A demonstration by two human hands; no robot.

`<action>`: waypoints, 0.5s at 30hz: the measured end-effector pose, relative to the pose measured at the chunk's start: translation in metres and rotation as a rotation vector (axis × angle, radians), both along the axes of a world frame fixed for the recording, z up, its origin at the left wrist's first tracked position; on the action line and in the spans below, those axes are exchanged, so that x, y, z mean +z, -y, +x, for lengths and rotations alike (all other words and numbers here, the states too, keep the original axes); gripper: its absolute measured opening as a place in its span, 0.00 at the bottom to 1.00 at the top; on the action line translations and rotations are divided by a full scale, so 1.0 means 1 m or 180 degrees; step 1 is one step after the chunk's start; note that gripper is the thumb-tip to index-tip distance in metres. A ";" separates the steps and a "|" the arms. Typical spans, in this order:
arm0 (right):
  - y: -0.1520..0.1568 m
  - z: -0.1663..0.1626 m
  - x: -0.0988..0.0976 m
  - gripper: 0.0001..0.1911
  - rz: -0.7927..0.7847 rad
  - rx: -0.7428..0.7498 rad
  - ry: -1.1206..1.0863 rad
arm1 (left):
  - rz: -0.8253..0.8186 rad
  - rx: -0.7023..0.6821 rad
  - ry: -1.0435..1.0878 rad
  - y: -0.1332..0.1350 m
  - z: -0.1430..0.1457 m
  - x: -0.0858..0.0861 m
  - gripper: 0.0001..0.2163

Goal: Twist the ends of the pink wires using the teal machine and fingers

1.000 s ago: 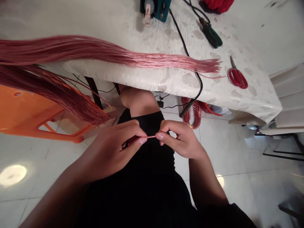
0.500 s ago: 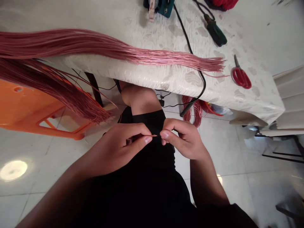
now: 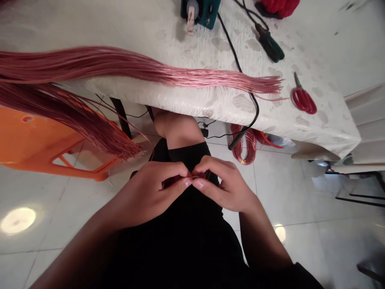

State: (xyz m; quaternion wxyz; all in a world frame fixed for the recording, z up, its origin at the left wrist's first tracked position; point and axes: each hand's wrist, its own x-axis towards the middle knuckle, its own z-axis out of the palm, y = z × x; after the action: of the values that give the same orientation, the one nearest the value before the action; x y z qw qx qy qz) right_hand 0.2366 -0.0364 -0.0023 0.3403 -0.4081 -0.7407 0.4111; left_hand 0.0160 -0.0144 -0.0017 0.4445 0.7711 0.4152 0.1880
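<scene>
A white mottled table (image 3: 315, 52) carries a long hank of pink wire (image 3: 210, 79); red-handled scissors (image 3: 303, 100) lie just beside its tips; a green-handled tool (image 3: 269, 47) — perhaps a screwdriver — and a teal box (image 3: 200, 13) sit farther back.

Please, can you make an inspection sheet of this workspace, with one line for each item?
Surface: white mottled table cover, no damage visible.
Job's things: long pink metallic wire bundle lying across the table edge; thin reddish wire strands between the hands.
Clutter: red-handled scissors; green-handled tool; teal box.
Hands: left hand and right hand pinch the strands.
Cables: black cable running over the table edge.
Surroundings: orange plastic chair; white tile floor; reddish wire coil on the floor.
</scene>
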 end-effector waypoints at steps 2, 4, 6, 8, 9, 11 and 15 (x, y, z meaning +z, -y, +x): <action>0.000 -0.002 -0.001 0.06 0.0040 0.0015 0.0222 | 0.0109 -0.0090 -0.0097 0.000 -0.001 -0.003 0.12; 0.000 -0.003 -0.004 0.10 0.0061 0.0097 0.0386 | 0.0073 -0.0182 -0.0241 0.000 -0.002 -0.005 0.12; 0.000 -0.004 -0.007 0.14 0.0035 0.0197 0.0404 | -0.0073 -0.0296 -0.0388 0.001 -0.004 -0.006 0.15; 0.000 -0.005 -0.010 0.18 -0.0037 0.0253 0.0307 | -0.0251 -0.0403 -0.0434 0.001 -0.006 -0.005 0.17; 0.001 -0.006 -0.012 0.20 -0.0093 0.0267 0.0236 | -0.0345 -0.0450 -0.0409 0.001 -0.007 -0.004 0.17; 0.001 -0.007 -0.014 0.21 -0.0212 0.0283 0.0029 | -0.0513 -0.0535 -0.0315 0.000 -0.009 0.000 0.17; 0.002 -0.012 -0.015 0.23 -0.0248 0.0295 -0.0636 | -0.0661 -0.0651 -0.0304 -0.001 -0.012 0.008 0.16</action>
State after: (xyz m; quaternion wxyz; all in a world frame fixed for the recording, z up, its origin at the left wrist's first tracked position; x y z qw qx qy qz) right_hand 0.2244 -0.0388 -0.0175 0.3769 -0.3432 -0.7047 0.4935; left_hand 0.0041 -0.0133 0.0060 0.5184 0.7674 0.3723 0.0609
